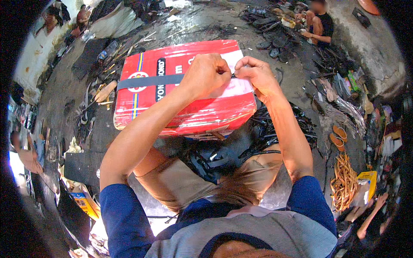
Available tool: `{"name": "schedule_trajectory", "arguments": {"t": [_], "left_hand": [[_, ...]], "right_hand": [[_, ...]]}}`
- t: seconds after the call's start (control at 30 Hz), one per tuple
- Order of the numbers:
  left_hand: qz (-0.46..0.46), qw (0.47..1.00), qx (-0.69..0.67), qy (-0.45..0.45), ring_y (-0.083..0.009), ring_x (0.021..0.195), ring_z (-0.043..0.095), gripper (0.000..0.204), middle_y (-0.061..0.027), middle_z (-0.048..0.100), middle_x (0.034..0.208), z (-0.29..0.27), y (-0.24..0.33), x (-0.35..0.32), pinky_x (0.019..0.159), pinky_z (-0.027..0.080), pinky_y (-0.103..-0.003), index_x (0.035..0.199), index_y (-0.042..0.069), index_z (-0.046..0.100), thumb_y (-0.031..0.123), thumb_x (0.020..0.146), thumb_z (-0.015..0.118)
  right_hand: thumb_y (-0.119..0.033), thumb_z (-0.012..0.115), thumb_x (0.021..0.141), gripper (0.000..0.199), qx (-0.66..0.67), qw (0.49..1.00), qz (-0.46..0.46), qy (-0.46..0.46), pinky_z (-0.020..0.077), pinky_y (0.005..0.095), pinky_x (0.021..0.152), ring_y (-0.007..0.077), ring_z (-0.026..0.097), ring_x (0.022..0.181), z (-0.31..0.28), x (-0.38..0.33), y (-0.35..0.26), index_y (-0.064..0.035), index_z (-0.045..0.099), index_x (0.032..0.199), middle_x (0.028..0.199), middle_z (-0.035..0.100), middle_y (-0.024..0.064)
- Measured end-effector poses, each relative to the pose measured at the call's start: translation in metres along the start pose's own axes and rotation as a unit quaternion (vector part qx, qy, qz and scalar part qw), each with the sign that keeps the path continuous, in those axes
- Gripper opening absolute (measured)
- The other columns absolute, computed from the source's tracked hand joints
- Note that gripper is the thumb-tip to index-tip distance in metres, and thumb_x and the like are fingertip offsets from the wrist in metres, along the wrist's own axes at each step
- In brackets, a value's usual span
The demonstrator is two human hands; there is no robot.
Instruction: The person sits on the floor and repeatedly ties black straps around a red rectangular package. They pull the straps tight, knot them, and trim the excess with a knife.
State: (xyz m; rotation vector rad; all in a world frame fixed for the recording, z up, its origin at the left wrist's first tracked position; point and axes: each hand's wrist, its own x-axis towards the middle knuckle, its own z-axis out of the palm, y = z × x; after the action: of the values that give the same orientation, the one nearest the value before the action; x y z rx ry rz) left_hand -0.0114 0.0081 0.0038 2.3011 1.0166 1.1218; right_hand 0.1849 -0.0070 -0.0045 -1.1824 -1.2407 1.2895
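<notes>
A red cardboard box, wrapped in shiny clear plastic, sits in front of my knees. Across its top lies a flat dark strip, running from the left edge until it passes behind my left hand. That hand is closed, its thumb and finger pinched over the right part of the box. My right hand meets it there, fingers pinched too. A small dark bit shows between the fingertips, in line with the strip; the grip itself is mostly hidden.
Glossy black strips lie right of the box, and a black bundle lies between my legs. Brown strips and orange sandals are at the right. Another person sits at the back right near dark pieces.
</notes>
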Motion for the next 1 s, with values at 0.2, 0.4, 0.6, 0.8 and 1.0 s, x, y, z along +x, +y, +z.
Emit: {"name": "schedule_trajectory", "arguments": {"t": [0.2,0.4,0.6,0.8,1.0], "left_hand": [[0.010,0.999,-0.024,-0.027,-0.0245,0.076,0.069,0.015,-0.0129,0.070,0.083,-0.003,0.003,0.005,0.070,0.054,-0.036,0.083,0.002,0.076,0.016,0.079,0.072],[-0.005,0.995,-0.091,0.025,-0.0207,0.076,0.068,0.013,-0.0113,0.070,0.083,0.016,0.006,0.007,0.070,0.053,-0.033,0.086,0.002,0.075,0.014,0.081,0.075],[0.002,0.988,-0.154,0.021,-0.0157,0.075,0.066,0.009,-0.0091,0.068,0.081,0.029,0.012,0.015,0.067,0.051,-0.030,0.081,0.000,0.073,0.010,0.081,0.075],[0.022,0.993,-0.110,0.027,-0.0133,0.072,0.063,0.009,-0.0075,0.067,0.080,0.028,0.007,0.018,0.066,0.050,-0.028,0.081,0.000,0.073,0.008,0.082,0.073],[-0.001,0.992,-0.125,0.025,-0.0131,0.073,0.064,0.006,-0.0070,0.068,0.080,0.026,0.007,0.015,0.067,0.051,-0.027,0.083,0.001,0.075,0.007,0.080,0.074]], "right_hand": [[-0.020,0.071,0.091,0.015,-0.037,0.995,-0.035,0.089,0.0363,0.0229,0.048,0.0046,0.050,0.058,0.007,-0.020,-0.008,-0.0102,0.059,0.093,0.070,0.055,-0.0053],[-0.029,0.067,0.097,0.027,-0.198,0.949,-0.211,0.127,0.0312,0.0244,0.045,0.0045,0.043,0.054,-0.001,-0.007,0.021,-0.0104,0.056,0.080,0.065,0.051,-0.0043],[-0.028,0.065,0.098,0.023,0.295,0.951,0.087,0.012,0.0220,0.0204,0.036,0.0018,0.035,0.044,-0.010,-0.017,0.022,-0.0169,0.053,0.081,0.062,0.043,-0.0080],[-0.058,0.058,0.094,0.050,0.036,0.995,0.088,0.025,0.0434,0.0300,0.044,0.0140,0.057,0.053,-0.025,-0.002,-0.007,-0.0086,0.061,0.086,0.068,0.060,0.0044],[-0.030,0.060,0.095,0.033,-0.368,0.895,-0.167,0.190,0.0518,0.0492,0.079,0.0432,0.068,0.088,-0.005,0.029,-0.009,0.0017,0.068,0.088,0.089,0.069,0.0273]]}}
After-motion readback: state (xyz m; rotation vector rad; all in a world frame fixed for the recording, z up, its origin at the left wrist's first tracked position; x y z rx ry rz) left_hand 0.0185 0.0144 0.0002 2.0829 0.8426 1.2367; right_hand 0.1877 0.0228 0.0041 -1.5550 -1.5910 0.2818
